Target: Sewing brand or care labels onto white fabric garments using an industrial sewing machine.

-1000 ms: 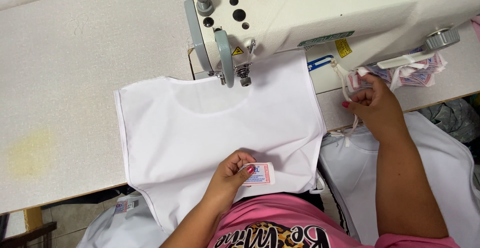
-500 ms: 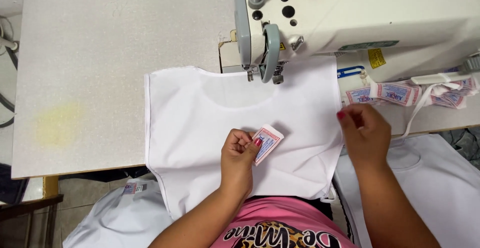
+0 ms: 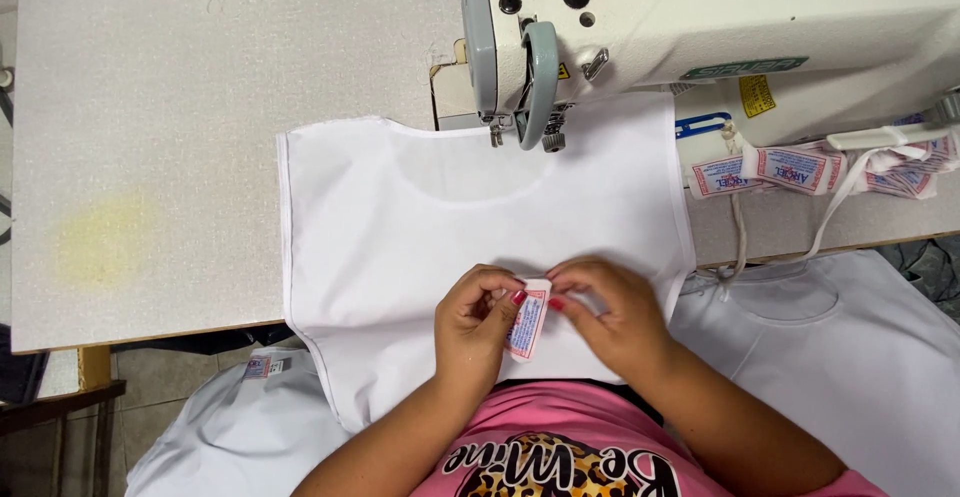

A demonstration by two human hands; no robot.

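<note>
Both hands, the left hand [image 3: 478, 319] and right hand [image 3: 612, 309], pinch a small garment label [image 3: 527, 319] between fingertips, holding it upright over the white fabric panel [image 3: 400, 227] just below the sewing machine's presser foot [image 3: 548, 140].

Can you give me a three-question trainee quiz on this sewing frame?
1. True or false: both the left hand and the right hand touch the small label.
2. What does the white fabric panel lie on? A) the floor B) the table C) a chair
3. Fill in: the strip of labels lies to the ____ of the sewing machine's needle area.

Key: 1 true; 2 B; 3 right
</note>
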